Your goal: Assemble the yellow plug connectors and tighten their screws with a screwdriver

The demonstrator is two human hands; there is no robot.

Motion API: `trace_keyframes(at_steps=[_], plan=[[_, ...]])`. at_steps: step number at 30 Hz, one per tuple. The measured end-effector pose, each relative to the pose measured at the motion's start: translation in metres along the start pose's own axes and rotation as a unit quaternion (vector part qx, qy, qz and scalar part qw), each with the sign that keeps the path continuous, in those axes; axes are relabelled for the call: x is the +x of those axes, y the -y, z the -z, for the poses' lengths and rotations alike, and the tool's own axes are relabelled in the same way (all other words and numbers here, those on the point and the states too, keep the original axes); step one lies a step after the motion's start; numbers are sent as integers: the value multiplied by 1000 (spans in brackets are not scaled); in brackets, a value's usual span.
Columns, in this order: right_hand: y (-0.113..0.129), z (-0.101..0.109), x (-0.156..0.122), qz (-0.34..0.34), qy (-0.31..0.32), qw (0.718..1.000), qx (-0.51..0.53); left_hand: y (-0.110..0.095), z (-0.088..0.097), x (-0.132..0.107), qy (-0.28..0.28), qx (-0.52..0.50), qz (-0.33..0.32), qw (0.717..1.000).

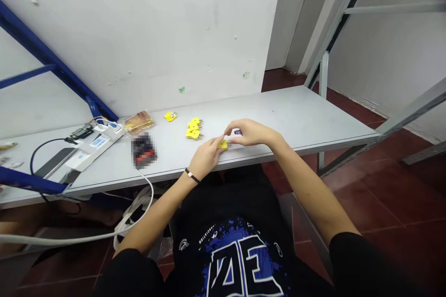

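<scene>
At the table's front edge, my left hand [205, 157] is closed on a small yellow plug [223, 144] with metal pins that point right. Thumb and forefinger of my right hand [250, 132] curl in from the right and meet at the same plug. A small dark piece [238, 132] shows in the gap between them; whether the hand holds it or it lies on the table, I cannot tell. Several more yellow plugs [193, 128] lie in a cluster beyond my left hand. Another yellow piece [170, 116] lies farther back and to the left.
Left on the grey table [296, 111] are a clear bag [139, 122], a blurred-out dark and red item [144, 151], a white power strip [94, 148] and a dark flat device [55, 162]. A white cable [152, 195] hangs over the front edge. Blue posts [62, 72] stand left.
</scene>
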State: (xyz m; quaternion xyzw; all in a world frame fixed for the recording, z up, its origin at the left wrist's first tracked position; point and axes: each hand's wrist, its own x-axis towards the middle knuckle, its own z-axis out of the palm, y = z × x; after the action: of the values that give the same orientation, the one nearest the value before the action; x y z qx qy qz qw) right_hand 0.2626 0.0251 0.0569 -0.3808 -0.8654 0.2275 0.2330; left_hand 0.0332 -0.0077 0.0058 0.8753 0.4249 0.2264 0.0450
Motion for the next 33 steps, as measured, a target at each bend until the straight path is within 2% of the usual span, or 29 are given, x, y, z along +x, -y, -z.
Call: trace_keyframes(at_steps=[3,7,18,33], plan=[[-1,-11,7,-11,32,999,-10,3,-1,-2,-8,-32,5,999],[2,-20,12,-11,42,999,-16,7,-2,-4,-28,-81,17,996],[1,-18,10,9,37,999,-38,15,-1,-4,-22,-161,14,987],[-3,-22,12,31,39,998,-37,15,-2,-4,-20,-161,3,987]])
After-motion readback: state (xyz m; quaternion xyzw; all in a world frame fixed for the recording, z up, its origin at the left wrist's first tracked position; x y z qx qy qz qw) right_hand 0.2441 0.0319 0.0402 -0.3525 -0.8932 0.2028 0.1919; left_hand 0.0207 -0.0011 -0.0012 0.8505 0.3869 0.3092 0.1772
